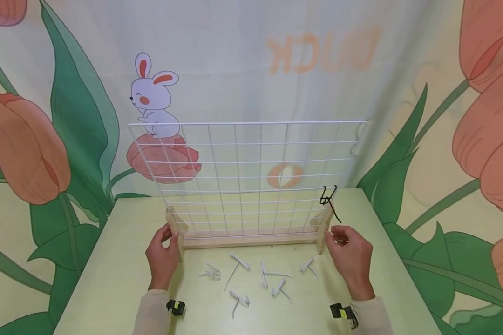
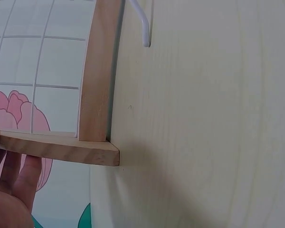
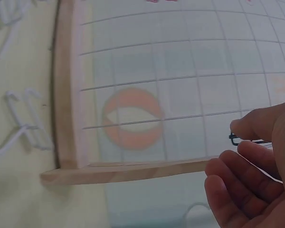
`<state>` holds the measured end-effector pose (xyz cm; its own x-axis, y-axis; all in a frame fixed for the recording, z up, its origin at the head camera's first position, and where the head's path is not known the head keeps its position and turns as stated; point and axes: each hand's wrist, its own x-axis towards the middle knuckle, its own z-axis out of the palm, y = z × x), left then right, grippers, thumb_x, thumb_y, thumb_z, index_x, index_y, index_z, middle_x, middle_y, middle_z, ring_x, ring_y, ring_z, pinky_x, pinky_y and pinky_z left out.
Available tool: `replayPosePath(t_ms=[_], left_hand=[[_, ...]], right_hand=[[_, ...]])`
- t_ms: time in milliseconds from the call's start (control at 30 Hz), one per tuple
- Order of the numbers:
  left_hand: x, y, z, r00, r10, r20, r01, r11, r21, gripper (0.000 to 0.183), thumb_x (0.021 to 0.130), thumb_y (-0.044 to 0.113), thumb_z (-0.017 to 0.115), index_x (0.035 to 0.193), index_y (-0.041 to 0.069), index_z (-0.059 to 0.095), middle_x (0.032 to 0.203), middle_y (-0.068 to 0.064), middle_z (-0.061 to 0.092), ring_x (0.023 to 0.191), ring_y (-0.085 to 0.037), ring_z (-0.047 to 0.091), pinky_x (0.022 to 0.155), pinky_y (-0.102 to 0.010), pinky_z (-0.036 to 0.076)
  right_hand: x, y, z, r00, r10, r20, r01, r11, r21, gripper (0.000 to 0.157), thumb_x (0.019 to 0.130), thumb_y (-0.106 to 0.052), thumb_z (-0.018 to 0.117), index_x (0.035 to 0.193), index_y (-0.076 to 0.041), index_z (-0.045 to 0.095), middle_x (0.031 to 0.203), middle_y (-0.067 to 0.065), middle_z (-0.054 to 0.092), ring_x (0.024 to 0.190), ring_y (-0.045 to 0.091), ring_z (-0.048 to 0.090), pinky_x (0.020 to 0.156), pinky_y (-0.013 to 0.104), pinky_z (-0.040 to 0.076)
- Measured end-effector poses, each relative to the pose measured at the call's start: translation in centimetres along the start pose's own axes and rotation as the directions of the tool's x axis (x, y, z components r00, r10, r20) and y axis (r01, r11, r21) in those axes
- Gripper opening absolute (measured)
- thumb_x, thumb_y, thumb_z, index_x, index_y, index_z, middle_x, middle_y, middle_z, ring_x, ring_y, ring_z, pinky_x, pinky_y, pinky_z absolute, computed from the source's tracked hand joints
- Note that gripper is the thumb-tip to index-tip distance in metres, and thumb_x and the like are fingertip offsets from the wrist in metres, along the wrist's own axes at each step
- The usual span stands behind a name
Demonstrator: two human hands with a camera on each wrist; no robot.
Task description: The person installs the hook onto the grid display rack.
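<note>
A white wire grid panel (image 1: 247,163) stands upright in a wooden stand (image 1: 251,242). My left hand (image 1: 163,253) pinches the stand's left side piece, with thumb on one face and fingers on the other in the left wrist view. By the right side piece is my right hand (image 1: 351,256), its fingers loosely bent and thumb apart from them. In the right wrist view its fingertips overlap the wood (image 3: 128,173); contact is hard to tell. A black wire hook (image 1: 328,199) hangs on the grid near its right edge, above the right hand.
Several white hooks lie scattered on the table in front of the stand, among them one hook (image 1: 240,298) nearest me and another hook (image 1: 307,265) toward the right. Behind the table hangs a printed curtain (image 1: 234,60) with tulips and a rabbit.
</note>
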<state>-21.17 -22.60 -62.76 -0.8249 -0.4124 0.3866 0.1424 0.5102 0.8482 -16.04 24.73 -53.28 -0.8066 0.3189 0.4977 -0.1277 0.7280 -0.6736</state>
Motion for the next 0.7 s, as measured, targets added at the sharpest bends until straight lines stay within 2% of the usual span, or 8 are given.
replayPosePath(t_ms=[100,167,333,533,567,700], left_hand=[[0.0,-0.2,0.1,1.000,0.010,-0.007,-0.010,1.000,0.004,0.038,0.102,0.013,0.072,0.138,0.007,0.067,0.119,-0.014,0.076,0.111,-0.030,0.072,0.078,0.003,0.043],[0.0,-0.2,0.1,1.000,0.011,-0.007,-0.011,1.000,0.006,0.038,0.101,0.012,0.072,0.138,0.007,0.067,0.118,-0.015,0.076,0.111,-0.030,0.072,0.077,0.003,0.043],[0.2,-0.3,0.0,1.000,0.003,-0.002,-0.003,1.000,0.017,0.038,0.102,0.013,0.072,0.139,0.007,0.066,0.120,-0.014,0.076,0.112,-0.030,0.072,0.077,0.004,0.042],[0.3,-0.3,0.0,1.000,0.004,-0.001,-0.004,1.000,0.011,0.039,0.101,0.013,0.072,0.139,0.007,0.067,0.120,-0.015,0.077,0.111,-0.029,0.072,0.077,0.003,0.043],[0.3,-0.3,0.0,1.000,0.001,-0.002,-0.001,1.000,0.010,0.039,0.101,0.013,0.072,0.139,0.007,0.067,0.120,-0.015,0.077,0.112,-0.030,0.072,0.079,-0.003,0.050],[0.0,0.0,0.0,1.000,-0.021,0.000,0.021,1.000,0.022,0.039,0.102,0.014,0.072,0.140,0.007,0.066,0.121,-0.014,0.077,0.113,-0.030,0.072,0.081,-0.003,0.049]], right_hand=[[-0.9,0.7,0.1,0.998,-0.002,0.062,0.004,1.000,-0.025,0.016,0.089,-0.015,0.084,0.102,-0.006,0.080,0.092,0.008,0.081,0.080,0.024,0.077,0.069,0.020,0.057],[-1.6,1.4,0.3,0.993,0.015,0.117,-0.010,0.999,-0.043,0.017,0.088,-0.015,0.085,0.103,-0.007,0.080,0.091,0.006,0.081,0.080,0.022,0.077,0.069,0.020,0.058],[-3.2,3.0,1.4,0.968,0.059,0.242,-0.048,0.998,-0.050,0.023,0.087,-0.016,0.087,0.106,-0.006,0.079,0.094,0.006,0.080,0.084,0.023,0.076,0.073,0.027,0.061],[-4.5,4.9,3.2,0.946,0.050,0.320,-0.022,0.995,-0.093,0.027,0.086,-0.019,0.089,0.106,-0.005,0.079,0.096,0.007,0.080,0.086,0.022,0.075,0.077,0.037,0.063],[-4.6,5.1,3.5,0.941,0.054,0.335,-0.019,0.994,-0.107,0.027,0.086,-0.020,0.089,0.107,-0.006,0.078,0.096,0.007,0.080,0.086,0.021,0.075,0.078,0.038,0.063],[-5.0,5.8,4.3,0.917,0.084,0.389,-0.025,0.988,-0.154,0.029,0.085,-0.022,0.088,0.108,-0.007,0.078,0.094,0.006,0.079,0.086,0.022,0.075,0.081,0.044,0.061]])
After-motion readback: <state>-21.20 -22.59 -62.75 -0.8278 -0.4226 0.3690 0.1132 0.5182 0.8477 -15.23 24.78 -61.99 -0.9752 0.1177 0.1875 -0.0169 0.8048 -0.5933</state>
